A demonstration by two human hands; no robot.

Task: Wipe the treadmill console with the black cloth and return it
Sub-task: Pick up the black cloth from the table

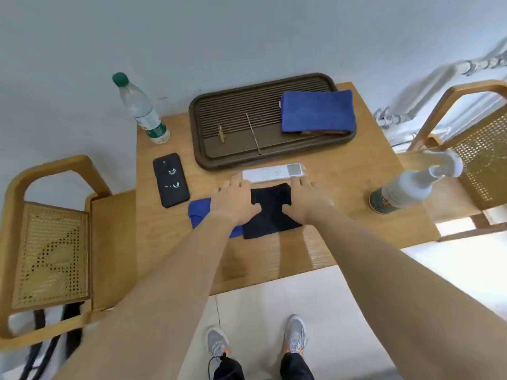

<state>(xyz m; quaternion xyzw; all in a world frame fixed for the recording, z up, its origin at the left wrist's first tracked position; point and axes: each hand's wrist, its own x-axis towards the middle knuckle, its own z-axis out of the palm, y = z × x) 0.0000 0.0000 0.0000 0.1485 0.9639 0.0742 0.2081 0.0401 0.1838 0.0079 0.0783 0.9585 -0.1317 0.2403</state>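
Both your hands are down flat on the black cloth [270,212], which lies on the wooden counter [356,187] just in front of the white remote [273,172]. Your left hand [233,202] covers its left side, fingers spread and open, and also overlaps the blue cloth [199,212] tucked against that edge. Your right hand [304,201] presses the right side, equally flat. Neither grip has closed on anything yet; the palms simply rest on the fabric.

No treadmill console shows here, so I can't tell whether you're picking the cloth up or laying it back. If you're lifting, gather only the black fabric: draw your left fingers inward off the blue one first, or both will come up together. Pinch from the two outer edges and raise it straight, clear of the remote and the black phone [171,180] nearby. If you're returning it, smooth outward from the centre and leave it square. Mind the spray bottle [406,187] at your right elbow.
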